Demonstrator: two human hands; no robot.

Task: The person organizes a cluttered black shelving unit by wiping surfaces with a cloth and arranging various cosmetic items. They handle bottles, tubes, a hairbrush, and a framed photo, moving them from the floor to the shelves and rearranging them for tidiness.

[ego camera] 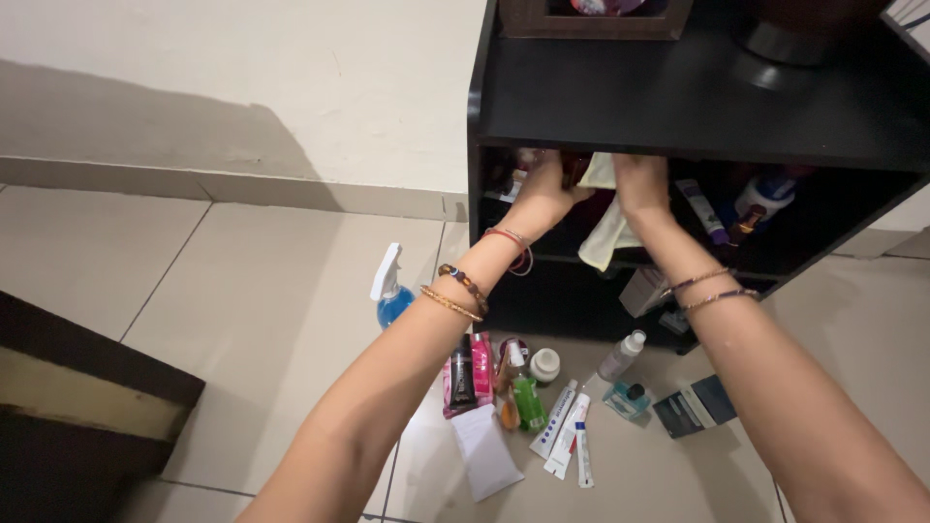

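Both my arms reach into the upper shelf of a black cabinet [678, 107]. My left hand [544, 194] is inside the shelf opening, its fingers around a dark small bottle [573, 169] near the top edge. My right hand [641, 184] presses on a pale yellow cloth [605, 232] that hangs down over the shelf's front edge. My fingertips are hidden in the shadow under the cabinet top. Further right on the same shelf stand tubes and a white bottle [760, 194].
On the tiled floor before the cabinet lie several toiletries: a blue spray bottle [390, 286], a pink pouch [470, 373], a green bottle [528, 397], white tubes [567, 431], a small clear bottle [622, 355] and a dark box [693, 407]. A dark step [77, 387] is at left.
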